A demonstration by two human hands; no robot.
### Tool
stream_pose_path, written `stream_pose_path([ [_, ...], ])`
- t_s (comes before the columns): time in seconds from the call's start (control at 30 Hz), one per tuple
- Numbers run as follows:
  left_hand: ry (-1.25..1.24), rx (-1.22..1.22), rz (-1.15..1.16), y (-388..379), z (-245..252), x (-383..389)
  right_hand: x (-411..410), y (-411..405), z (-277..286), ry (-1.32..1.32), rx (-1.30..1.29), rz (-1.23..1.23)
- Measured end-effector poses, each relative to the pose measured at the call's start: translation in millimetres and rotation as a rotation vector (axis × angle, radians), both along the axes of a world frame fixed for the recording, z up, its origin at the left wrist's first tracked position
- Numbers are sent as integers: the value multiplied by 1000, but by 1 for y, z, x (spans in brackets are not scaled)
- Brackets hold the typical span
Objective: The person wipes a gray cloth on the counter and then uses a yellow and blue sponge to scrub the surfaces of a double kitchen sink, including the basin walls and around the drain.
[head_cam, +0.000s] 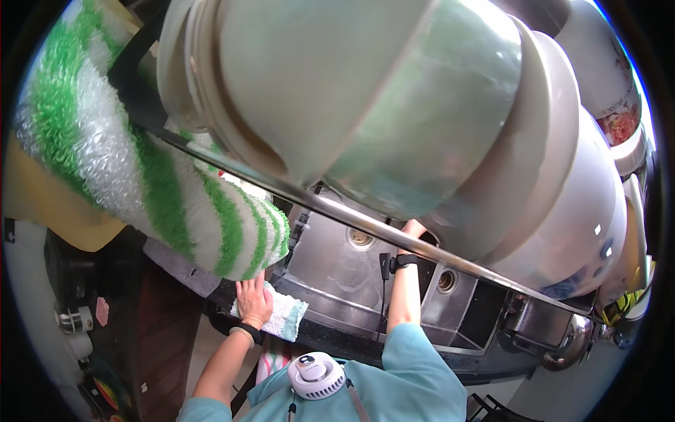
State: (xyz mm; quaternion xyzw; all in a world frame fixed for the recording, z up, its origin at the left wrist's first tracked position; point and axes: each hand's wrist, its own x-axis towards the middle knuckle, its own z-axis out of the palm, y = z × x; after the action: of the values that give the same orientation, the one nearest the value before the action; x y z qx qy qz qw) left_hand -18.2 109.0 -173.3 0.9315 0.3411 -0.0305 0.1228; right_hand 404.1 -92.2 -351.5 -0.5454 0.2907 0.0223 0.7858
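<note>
My left hand (254, 301) rests flat, fingers spread, on a white cloth with a pale teal edge (287, 311), which lies on the dark counter edge by the sink. My right arm reaches over the double stainless steel sink (332, 264), near its divider. Of my right hand (414, 228) only a part shows; its fingers are hidden behind the bowls and the metal rail, so what it touches cannot be told. A green and white striped fluffy cloth (221, 227) hangs just beyond my left fingertips.
Large bowls (369, 95) stand on a rack above the sink, behind a metal rail (379, 227), very near the camera. A grey cloth (182, 266) lies on the counter at left. A shiny metal pot (572, 343) is at right.
</note>
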Motion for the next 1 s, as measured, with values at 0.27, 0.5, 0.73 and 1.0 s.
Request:
stream_pose_path([
  [0.27, -95, 40, -5, 0, 19, 12, 16, 7, -3, -5, 6, 24],
  [0.5, 36, -12, 28, 1, 5, 1, 2, 5, 0, 26, 39, 47],
  [0.73, -50, 17, 13, -2, 29, 18, 11, 1, 8, 24, 37, 43],
  [1.0, 12, -32, 37, 0, 31, 14, 3, 1, 30, -60, 155, 96],
])
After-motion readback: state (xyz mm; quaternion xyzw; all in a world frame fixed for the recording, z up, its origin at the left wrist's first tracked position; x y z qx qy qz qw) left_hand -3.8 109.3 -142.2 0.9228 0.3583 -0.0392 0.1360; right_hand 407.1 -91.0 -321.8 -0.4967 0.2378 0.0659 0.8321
